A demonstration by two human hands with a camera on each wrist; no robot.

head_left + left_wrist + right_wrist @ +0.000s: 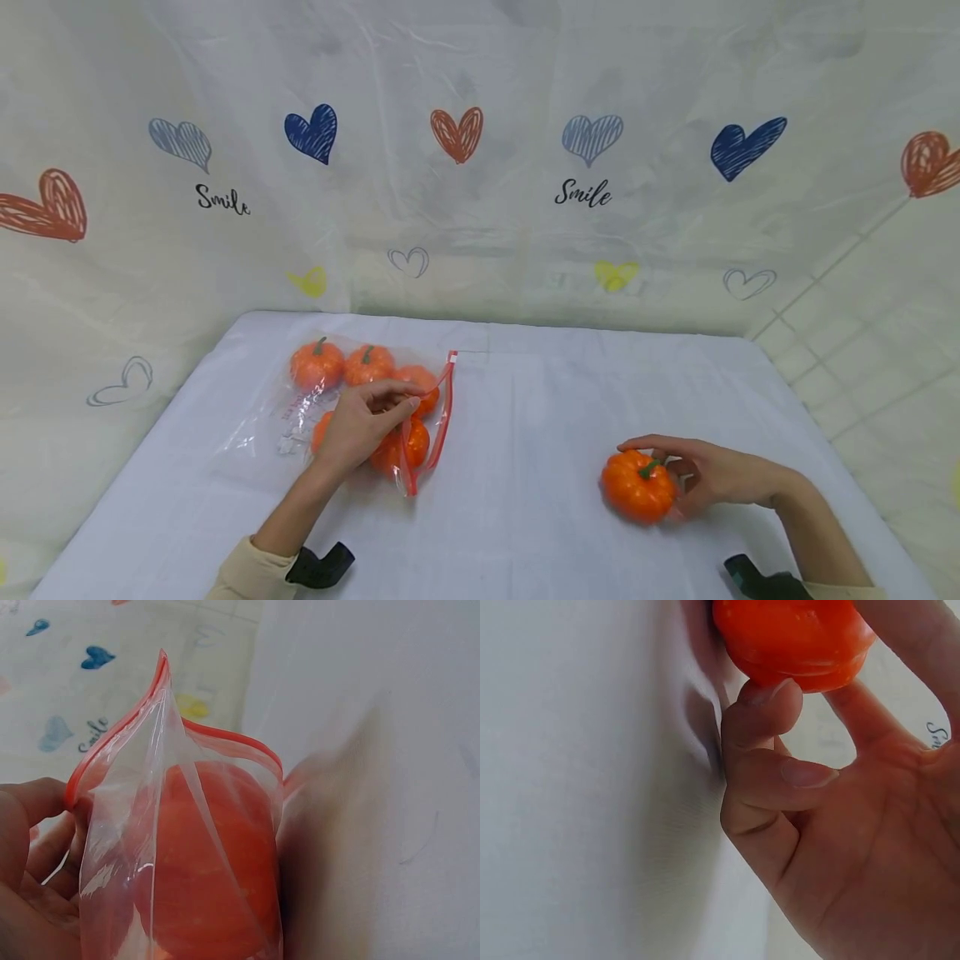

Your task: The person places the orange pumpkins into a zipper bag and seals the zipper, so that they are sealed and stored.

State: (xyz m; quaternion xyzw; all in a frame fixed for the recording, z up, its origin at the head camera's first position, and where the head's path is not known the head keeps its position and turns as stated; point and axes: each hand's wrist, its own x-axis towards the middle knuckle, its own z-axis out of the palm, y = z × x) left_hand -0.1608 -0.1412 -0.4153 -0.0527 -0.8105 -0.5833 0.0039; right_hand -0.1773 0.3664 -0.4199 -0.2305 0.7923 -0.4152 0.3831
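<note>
My left hand (362,423) pinches the rim of a clear zip bag (448,392) between thumb and fingers, and the red-edged mouth gapes toward the right. Inside the bag sit several small orange pumpkins (317,365) with green stems, partly hidden behind the hand. In the left wrist view one pumpkin (210,862) shows through the plastic just below the red zip (232,736). On the right of the table, my right hand (723,477) grips a loose orange toy pumpkin (636,487), fingers over its far side and thumb at its near right side. Close up, curled fingers touch its surface (799,634).
A white cloth (517,467) covers the table, its far edge meeting a pale curtain (510,217) printed with hearts. Black straps (321,567) sit at both wrists. Between the bag and the loose pumpkin lies a stretch of white cloth.
</note>
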